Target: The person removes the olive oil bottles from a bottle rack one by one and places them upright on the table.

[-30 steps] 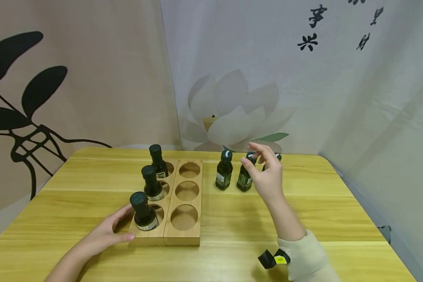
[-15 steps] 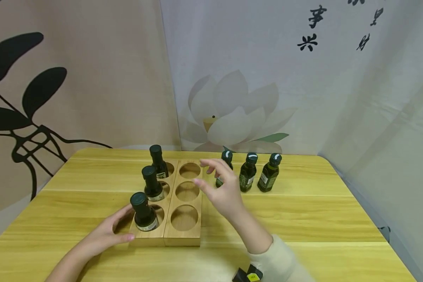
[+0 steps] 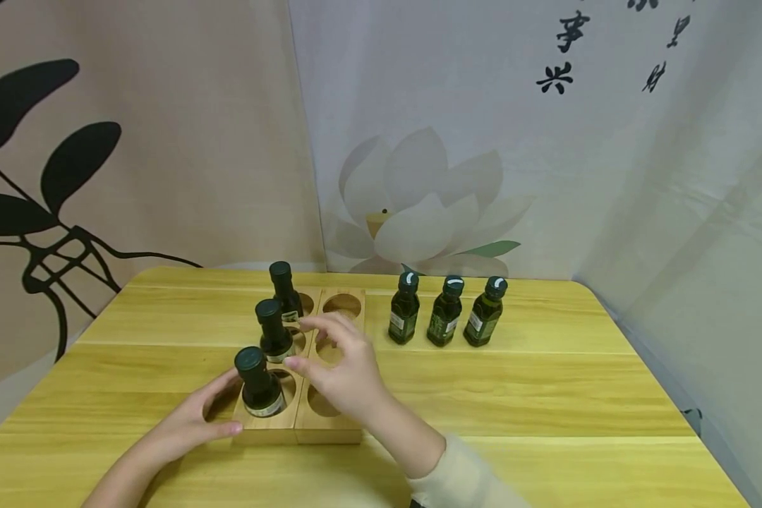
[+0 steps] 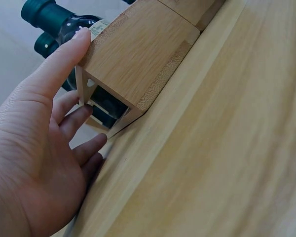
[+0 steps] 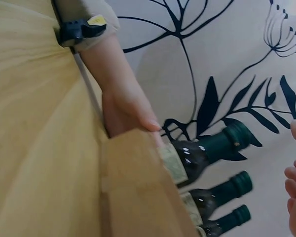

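Note:
My left hand [image 3: 190, 418] holds the near left corner of a wooden bottle rack [image 3: 265, 436], thumb at the front and fingers on its open side. Three dark, green-capped bottles stand in this rack: a near bottle [image 3: 260, 384], a middle bottle [image 3: 273, 331] and a far bottle [image 3: 286, 291]. Over a second wooden rack [image 3: 329, 436], set against the first, hovers my right hand [image 3: 349, 370]. Its thumb and fingers are spread, holding nothing, with fingertips close to the middle bottle. That hand partly hides the second rack's round holes. In the right wrist view, fingers [image 5: 295, 182] show at the right edge.
Right of the racks, three small dark green bottles stand in a row on the wooden table [image 3: 514, 402]: a left one [image 3: 404, 314], a centre one [image 3: 444, 317] and a right one [image 3: 484, 317]. A printed curtain [image 3: 419, 106] hangs behind the table.
My right hand has moved left and nearer from the three small bottles to over the racks, fingers still spread. The left hand stays at the rack's corner. No bottle has moved.

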A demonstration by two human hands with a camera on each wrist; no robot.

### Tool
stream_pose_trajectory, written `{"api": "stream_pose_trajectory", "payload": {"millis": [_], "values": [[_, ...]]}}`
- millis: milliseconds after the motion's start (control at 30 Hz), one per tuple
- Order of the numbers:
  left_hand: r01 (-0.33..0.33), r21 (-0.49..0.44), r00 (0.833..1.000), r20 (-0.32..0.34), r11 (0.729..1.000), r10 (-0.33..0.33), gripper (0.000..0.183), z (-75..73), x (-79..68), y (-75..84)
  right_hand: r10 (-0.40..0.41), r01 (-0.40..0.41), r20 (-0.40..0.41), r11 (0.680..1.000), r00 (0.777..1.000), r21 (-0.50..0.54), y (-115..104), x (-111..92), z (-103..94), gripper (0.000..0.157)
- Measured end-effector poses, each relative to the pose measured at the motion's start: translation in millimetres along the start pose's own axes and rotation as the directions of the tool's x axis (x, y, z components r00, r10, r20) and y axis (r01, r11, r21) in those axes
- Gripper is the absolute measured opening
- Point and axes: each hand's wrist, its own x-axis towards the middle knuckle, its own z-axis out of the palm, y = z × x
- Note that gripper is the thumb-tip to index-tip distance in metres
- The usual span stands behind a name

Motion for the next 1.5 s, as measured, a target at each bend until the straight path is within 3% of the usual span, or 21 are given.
{"api": "stream_pose_trajectory", "payload": {"millis": [333, 667, 933, 1300, 1500], "values": [[-0.005, -0.028, 1.000, 0.013, 1.000, 0.005, 0.079, 0.4, 1.6, -0.7, 0.088, -0.089, 0.063, 0.996, 0.994, 0.018, -2, -6, 29.1, 0.045], [0.001, -0.033, 1.000, 0.027, 0.999, 0.000, 0.077, 0.0, 2.8, -1.9, 0.090, -0.086, 0.088, 0.995, 0.992, -0.045, 2, -9, 48.7, 0.044], [0.011, -0.030, 1.000, 0.029, 0.999, -0.010, 0.078, -0.7, 1.9, -1.6, 0.046, -0.042, 0.049, 0.995, 0.998, -0.086, 4, -8, 61.3, 0.042], [0.075, -0.032, 0.997, 0.037, 0.997, -0.074, 0.081, -0.9, 1.0, -1.9, 0.044, -0.044, 0.001, 0.991, 0.999, -0.126, 3, -7, 65.0, 0.033], [0.051, -0.021, 0.998, 0.036, 0.998, -0.050, 0.080, -1.7, 0.7, -0.6, 0.045, -0.045, 0.005, 0.996, 0.999, -0.075, 2, -3, 61.5, 0.033]]}}
